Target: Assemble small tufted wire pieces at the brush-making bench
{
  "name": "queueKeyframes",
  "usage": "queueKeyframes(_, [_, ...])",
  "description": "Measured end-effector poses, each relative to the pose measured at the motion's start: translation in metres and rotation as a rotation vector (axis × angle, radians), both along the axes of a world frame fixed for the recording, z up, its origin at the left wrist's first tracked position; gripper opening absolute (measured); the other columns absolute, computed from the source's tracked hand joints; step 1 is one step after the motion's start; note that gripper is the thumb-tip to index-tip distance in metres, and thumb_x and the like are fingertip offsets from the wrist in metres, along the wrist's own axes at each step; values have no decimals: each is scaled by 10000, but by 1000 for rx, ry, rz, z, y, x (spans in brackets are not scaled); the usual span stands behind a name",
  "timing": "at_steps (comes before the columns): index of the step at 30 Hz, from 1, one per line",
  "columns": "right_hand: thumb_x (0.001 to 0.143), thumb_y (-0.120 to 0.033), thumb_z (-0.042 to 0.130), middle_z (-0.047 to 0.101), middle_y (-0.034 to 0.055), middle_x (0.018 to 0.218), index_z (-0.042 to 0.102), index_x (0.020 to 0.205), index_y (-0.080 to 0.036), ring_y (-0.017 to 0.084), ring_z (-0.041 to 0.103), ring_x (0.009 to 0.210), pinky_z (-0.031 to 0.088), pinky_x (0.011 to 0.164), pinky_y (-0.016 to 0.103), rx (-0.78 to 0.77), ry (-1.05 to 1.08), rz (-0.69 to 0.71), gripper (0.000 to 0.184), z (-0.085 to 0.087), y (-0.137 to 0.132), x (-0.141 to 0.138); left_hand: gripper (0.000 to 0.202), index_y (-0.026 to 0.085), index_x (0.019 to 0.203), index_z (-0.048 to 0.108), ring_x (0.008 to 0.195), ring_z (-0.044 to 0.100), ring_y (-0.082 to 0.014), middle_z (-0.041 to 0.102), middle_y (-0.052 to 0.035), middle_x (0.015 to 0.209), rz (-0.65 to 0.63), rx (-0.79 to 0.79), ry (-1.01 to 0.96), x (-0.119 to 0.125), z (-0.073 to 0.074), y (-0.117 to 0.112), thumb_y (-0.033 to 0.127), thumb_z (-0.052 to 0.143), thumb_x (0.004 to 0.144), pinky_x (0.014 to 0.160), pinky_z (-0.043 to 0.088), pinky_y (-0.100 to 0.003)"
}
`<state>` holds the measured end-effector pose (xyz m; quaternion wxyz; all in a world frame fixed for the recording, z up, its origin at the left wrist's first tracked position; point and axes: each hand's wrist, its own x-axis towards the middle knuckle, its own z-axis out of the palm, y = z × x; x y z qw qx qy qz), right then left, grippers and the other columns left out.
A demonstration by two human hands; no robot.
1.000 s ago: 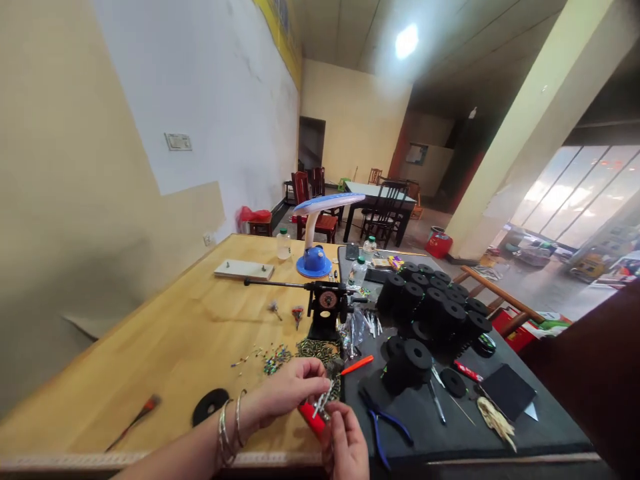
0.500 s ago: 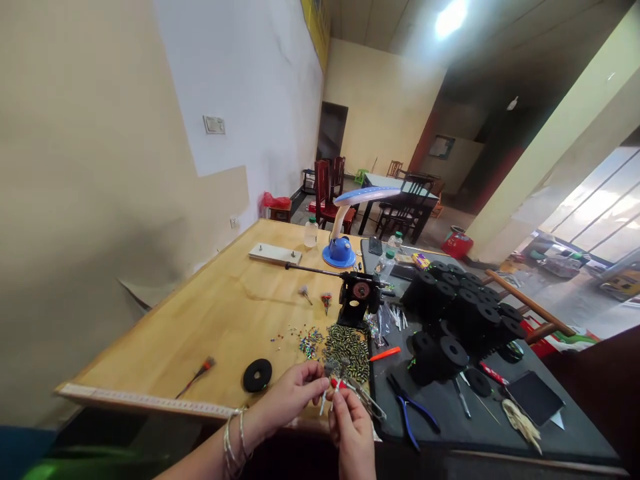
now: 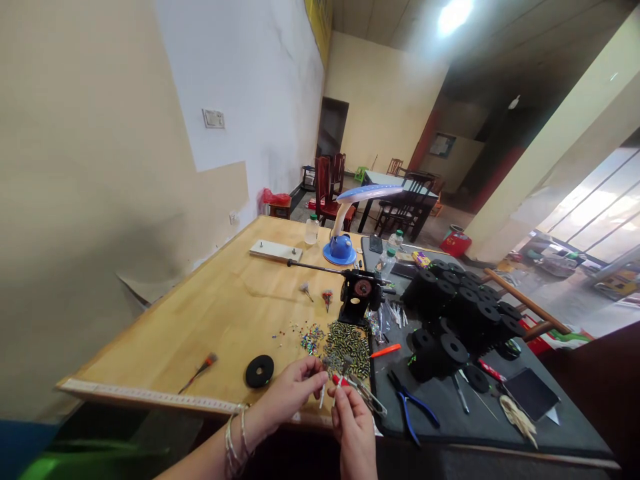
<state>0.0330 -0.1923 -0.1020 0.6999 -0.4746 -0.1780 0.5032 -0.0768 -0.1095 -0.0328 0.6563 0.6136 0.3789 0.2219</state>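
Observation:
Over the table's front edge, my left hand [image 3: 300, 385] pinches a thin white stick [image 3: 323, 397]. Close beside it, the fingertips of my right hand [image 3: 354, 415] are closed on a second thin white stick [image 3: 340, 383]. Greyish tufts show just above the fingers, but how they join the sticks is too small to tell. A red-handled metal tool [image 3: 370, 399] lies behind my right hand. Beyond both hands spreads a pile of striped yellow-and-black beads [image 3: 347, 345], with small coloured beads [image 3: 312, 339] at its left. A flat black ring [image 3: 259, 371] lies left of my left hand.
On the dark mat [image 3: 480, 437] lie blue-handled pliers [image 3: 414, 408], an orange tool [image 3: 385, 351] and many black rolls [image 3: 453, 350]. A black device with a long rod [image 3: 356, 300] stands behind the beads, near a blue lamp [image 3: 340, 249]. Tufted pieces [image 3: 327, 299] lie on the wood.
The view has shifted slightly. My hands keep their pinch on the white sticks, and the right-hand stick has tilted a little.

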Motion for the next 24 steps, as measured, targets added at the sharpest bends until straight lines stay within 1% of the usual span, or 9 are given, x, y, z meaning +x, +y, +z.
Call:
queueKeyframes(2, [587, -621, 814, 422, -61, 538, 615, 688, -159, 61, 299, 478, 245, 443, 173, 7, -8, -11, 513, 2, -1, 2, 445, 171, 746, 491, 508, 325, -62, 495, 59, 598, 10, -12, -4, 0, -1, 0, 583, 649, 687, 470, 233, -207])
queueKeyframes(4, [589, -618, 815, 361, -85, 508, 599, 692, -163, 53, 251, 458, 203, 429, 172, 12, -4, -33, 514, 5, -2, 6, 454, 171, 749, 496, 510, 353, -61, 517, 50, 620, 22, -13, -19, 1, -1, 0, 590, 657, 687, 464, 255, -200])
queueKeyframes(6, [571, -629, 817, 341, -95, 501, 594, 707, -163, 47, 231, 445, 171, 419, 168, 20, 15, -80, 535, 11, -1, 12, 476, 169, 772, 515, 557, 455, -78, 573, 18, 689, 32, -6, -48, 1, 2, 0, 610, 669, 680, 467, 303, -193])
queueKeyframes(8, [546, -643, 821, 344, -98, 497, 590, 708, -159, 40, 232, 435, 158, 410, 159, 19, 39, -137, 560, 19, 2, 21, 507, 173, 802, 526, 635, 557, -117, 619, -14, 751, 28, -5, -86, 2, 6, 1, 640, 674, 670, 473, 355, -195])
queueKeyframes(10, [518, -637, 836, 341, -106, 485, 593, 724, -157, 34, 236, 421, 159, 397, 148, 17, 65, -186, 576, 28, 7, 33, 523, 182, 791, 516, 644, 592, -138, 627, -16, 730, 17, -9, -124, 3, 10, 2, 660, 681, 659, 464, 380, -198])
queueKeyframes(12, [507, -626, 844, 327, -121, 465, 600, 758, -159, 29, 223, 394, 152, 374, 146, 26, 85, -198, 584, 35, 12, 45, 514, 189, 754, 504, 588, 573, -128, 603, 2, 656, 11, -6, -149, 4, 10, 3, 658, 692, 659, 448, 383, -198])
queueKeyframes(15, [481, -605, 859, 327, -138, 449, 600, 784, -160, 19, 182, 361, 121, 342, 149, 50, 113, -208, 597, 36, 22, 63, 514, 192, 733, 512, 535, 536, -111, 589, 11, 619, 18, -10, -171, 1, 3, 6, 653, 718, 639, 425, 373, -193])
queueKeyframes(19, [431, -574, 875, 346, -144, 438, 576, 763, -167, 13, 186, 349, 119, 333, 140, 43, 134, -280, 604, 32, 40, 86, 570, 203, 740, 525, 514, 526, -118, 585, 12, 613, 38, -38, -166, -8, -12, 11, 711, 724, 579, 389, 356, -192])
queueKeyframes(24, [377, -519, 878, 402, -139, 431, 565, 838, -182, 14, 218, 344, 146, 340, 128, 40, 111, -374, 651, 34, 68, 118, 580, 210, 744, 541, 512, 525, -126, 583, 7, 606, 47, -42, -165, -21, -19, 15, 733, 721, 570, 386, 365, -198])
